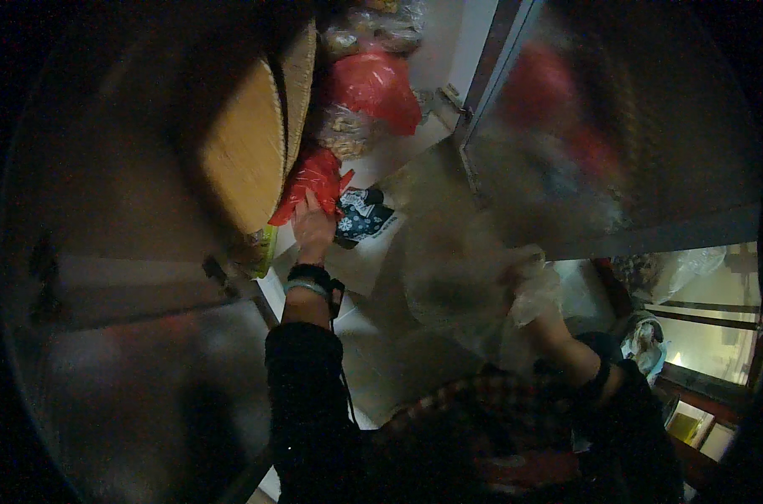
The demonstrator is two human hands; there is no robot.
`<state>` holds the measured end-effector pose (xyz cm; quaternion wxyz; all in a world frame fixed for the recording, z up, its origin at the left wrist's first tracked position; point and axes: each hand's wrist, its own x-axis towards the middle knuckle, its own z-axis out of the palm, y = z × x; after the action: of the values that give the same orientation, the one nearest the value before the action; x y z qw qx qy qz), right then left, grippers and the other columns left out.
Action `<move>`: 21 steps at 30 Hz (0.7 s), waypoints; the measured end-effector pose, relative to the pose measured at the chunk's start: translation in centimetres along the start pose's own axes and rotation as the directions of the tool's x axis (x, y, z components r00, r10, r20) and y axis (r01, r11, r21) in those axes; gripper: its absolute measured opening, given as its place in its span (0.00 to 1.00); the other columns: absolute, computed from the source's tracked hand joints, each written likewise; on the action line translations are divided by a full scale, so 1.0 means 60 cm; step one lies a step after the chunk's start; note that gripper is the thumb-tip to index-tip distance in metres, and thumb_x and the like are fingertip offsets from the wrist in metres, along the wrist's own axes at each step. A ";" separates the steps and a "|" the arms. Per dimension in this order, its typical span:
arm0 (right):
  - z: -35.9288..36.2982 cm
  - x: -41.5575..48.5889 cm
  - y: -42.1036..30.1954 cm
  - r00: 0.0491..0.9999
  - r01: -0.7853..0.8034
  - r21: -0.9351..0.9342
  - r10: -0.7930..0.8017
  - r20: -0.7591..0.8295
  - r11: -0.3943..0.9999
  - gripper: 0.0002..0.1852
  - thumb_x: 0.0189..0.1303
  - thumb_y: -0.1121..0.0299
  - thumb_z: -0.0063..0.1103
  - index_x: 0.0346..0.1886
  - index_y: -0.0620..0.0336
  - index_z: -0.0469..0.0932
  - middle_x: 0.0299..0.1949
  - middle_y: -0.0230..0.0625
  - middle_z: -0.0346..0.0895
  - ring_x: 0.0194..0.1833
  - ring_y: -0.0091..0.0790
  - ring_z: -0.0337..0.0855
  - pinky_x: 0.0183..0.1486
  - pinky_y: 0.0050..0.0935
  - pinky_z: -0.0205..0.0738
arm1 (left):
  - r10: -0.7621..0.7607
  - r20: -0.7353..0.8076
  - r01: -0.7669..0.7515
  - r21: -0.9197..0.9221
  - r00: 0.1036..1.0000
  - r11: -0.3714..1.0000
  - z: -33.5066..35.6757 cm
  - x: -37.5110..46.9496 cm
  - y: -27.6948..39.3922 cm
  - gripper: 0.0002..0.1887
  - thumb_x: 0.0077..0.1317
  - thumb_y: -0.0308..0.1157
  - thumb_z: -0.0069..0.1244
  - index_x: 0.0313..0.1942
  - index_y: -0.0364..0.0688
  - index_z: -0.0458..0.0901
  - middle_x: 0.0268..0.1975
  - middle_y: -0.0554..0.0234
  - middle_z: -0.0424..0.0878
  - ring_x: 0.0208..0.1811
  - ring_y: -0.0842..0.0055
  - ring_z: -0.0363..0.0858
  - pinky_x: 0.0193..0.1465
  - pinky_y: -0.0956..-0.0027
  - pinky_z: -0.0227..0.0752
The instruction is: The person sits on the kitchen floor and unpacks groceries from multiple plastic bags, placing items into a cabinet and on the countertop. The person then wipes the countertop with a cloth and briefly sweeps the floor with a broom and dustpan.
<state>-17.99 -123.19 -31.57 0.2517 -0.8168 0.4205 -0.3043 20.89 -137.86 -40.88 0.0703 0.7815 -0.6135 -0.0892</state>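
My left hand point(312, 230) reaches forward and touches the near end of a red plastic bag point(315, 179). Its fingertips are partly lost against the plastic, so whether they grip it cannot be told. Just right of that hand lies a dark packet with white snowflake prints point(362, 220) on the floor. My right hand point(525, 280), blurred, is closed on a thin translucent plastic bag point(444, 290), which spreads out to the left of it. A cardboard box or sheet point(246, 151) stands left of the red bag.
Beyond are clear plastic bags with contents point(347, 132) and a larger red bag point(375, 88). A glossy door panel point(608, 157) on a metal-edged frame reflects them at right. Another dark glossy panel point(136, 378) stands left. Lit shelving point(703, 340) is at lower right.
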 end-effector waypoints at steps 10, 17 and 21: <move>0.015 0.013 -0.079 0.714 -0.481 0.813 0.685 0.145 0.329 0.14 0.58 0.68 0.50 0.46 0.58 0.62 0.36 0.35 0.70 0.37 0.32 0.75 0.39 0.29 0.72 | 0.057 -0.386 -0.281 -0.554 0.921 0.784 0.007 -0.092 -0.015 0.38 0.49 0.25 0.57 0.61 0.35 0.58 0.58 0.41 0.64 0.59 0.50 0.63 0.60 0.59 0.60; 0.037 0.015 -0.048 0.686 -0.465 0.816 0.723 0.087 0.343 0.16 0.58 0.67 0.52 0.47 0.58 0.62 0.36 0.34 0.69 0.35 0.30 0.74 0.33 0.26 0.70 | -0.121 -0.243 0.002 -0.441 0.963 0.897 0.136 -0.114 -0.095 0.43 0.43 0.28 0.63 0.61 0.37 0.58 0.58 0.42 0.64 0.57 0.52 0.65 0.59 0.57 0.62; 0.012 0.004 -0.029 0.788 -0.560 0.703 0.544 0.288 0.438 0.31 0.59 0.57 0.56 0.59 0.59 0.53 0.47 0.39 0.68 0.47 0.36 0.74 0.48 0.36 0.72 | -0.113 -0.109 0.088 -0.209 0.988 0.974 0.185 -0.080 -0.112 0.39 0.41 0.40 0.67 0.55 0.40 0.69 0.52 0.53 0.75 0.50 0.56 0.74 0.53 0.55 0.68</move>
<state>-16.47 -122.41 -30.83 0.6582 -0.4531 0.4929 -0.3443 23.59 -131.58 -52.92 0.1822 0.8043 -0.5553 -0.1077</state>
